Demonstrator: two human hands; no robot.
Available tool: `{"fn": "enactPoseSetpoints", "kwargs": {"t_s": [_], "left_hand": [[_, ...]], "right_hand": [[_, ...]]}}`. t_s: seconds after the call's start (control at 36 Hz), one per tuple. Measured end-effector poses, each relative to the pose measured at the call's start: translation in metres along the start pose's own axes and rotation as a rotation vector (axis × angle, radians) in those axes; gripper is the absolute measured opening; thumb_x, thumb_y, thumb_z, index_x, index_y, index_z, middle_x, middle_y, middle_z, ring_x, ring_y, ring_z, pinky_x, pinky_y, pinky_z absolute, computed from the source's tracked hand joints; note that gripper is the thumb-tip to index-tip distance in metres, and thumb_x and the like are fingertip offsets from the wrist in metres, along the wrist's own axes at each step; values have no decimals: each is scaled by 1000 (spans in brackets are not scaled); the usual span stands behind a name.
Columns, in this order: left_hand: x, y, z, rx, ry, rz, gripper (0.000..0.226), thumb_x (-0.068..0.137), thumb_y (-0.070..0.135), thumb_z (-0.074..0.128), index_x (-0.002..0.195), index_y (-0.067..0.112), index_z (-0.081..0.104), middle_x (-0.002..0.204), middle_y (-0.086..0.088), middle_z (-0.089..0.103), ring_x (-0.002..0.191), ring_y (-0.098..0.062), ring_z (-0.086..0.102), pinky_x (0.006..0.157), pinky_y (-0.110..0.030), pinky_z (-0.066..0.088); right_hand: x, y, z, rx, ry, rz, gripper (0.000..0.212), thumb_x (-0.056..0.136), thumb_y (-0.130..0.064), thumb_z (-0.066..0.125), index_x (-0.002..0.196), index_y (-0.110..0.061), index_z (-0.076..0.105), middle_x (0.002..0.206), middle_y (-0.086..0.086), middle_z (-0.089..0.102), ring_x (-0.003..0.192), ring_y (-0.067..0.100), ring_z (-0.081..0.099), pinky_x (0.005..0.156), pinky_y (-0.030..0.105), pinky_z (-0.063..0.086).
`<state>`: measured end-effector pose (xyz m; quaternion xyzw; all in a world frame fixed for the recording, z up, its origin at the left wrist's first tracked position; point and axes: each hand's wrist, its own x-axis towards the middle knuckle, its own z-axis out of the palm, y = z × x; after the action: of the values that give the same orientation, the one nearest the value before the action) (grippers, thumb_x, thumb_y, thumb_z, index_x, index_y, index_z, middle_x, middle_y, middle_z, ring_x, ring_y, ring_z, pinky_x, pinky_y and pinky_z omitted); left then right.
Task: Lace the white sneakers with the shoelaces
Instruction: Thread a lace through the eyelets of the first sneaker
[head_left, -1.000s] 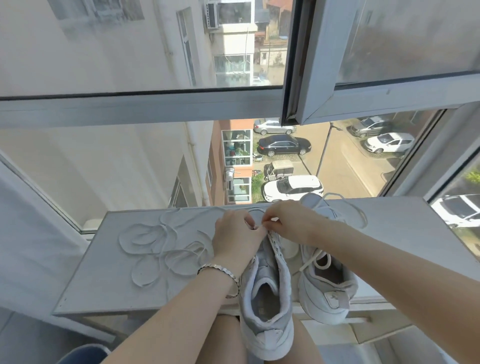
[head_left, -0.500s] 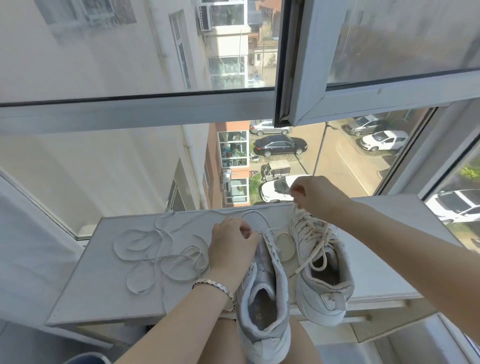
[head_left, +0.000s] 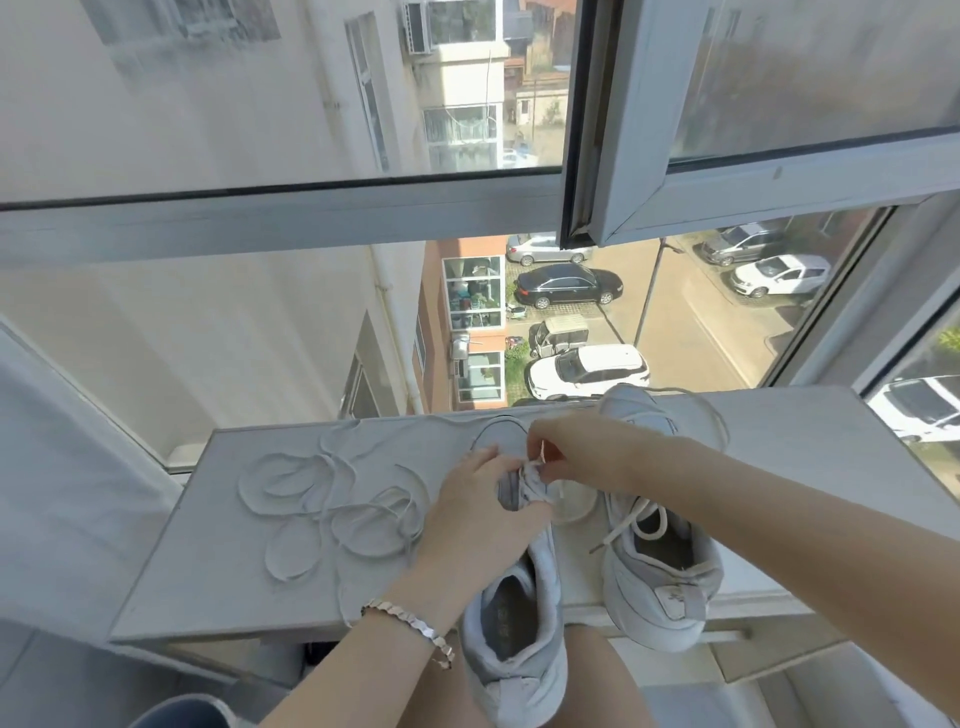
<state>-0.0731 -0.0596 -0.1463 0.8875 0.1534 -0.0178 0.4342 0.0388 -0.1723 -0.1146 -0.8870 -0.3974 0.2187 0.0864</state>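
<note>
- my left hand (head_left: 478, 514) grips the front of the near sneaker (head_left: 519, 639), whose heel overhangs the sill (head_left: 208, 571).
- my right hand (head_left: 576, 452) pinches a lace end at its eyelets.
- the second sneaker (head_left: 660, 582) stands just beside it, a lace drooping into its opening.
- a loose shoelace (head_left: 332, 499) lies coiled on the sill to the left.

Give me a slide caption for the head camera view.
Left hand holds near sneaker, right hand pinches a lace end; second sneaker alongside, loose lace sprawled on ledge.
</note>
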Motion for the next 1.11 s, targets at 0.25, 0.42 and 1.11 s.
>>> {"fn": "enactPoseSetpoints", "kwargs": {"t_s": [0.25,0.42,1.11], "left_hand": [[2,-5,4,-19,6,-19,47,84,29,59,130,30,48,149,12,29,140,-8,19,116,-35,18],[2,-4,5,-2,6,-22,47,87,28,55,134,31,45,150,12,26,142,-8,14,117,-33,15],[-2,-4,6,-28,23,-38,46,88,30,54,133,34,45,152,14,25,143,-5,9,117,-33,13]], "right_hand": [[2,22,-33,165,487,239,22,95,-8,46,99,0,67,99,14,66,88,28,59,72,29,44],[-11,48,-46,-55,523,564,21,88,-7,50,102,-3,66,95,12,65,87,31,59,76,35,47],[-1,-12,0,47,-25,28,37,98,-21,34,65,-8,43,70,5,43,62,17,41,60,27,33]]}}
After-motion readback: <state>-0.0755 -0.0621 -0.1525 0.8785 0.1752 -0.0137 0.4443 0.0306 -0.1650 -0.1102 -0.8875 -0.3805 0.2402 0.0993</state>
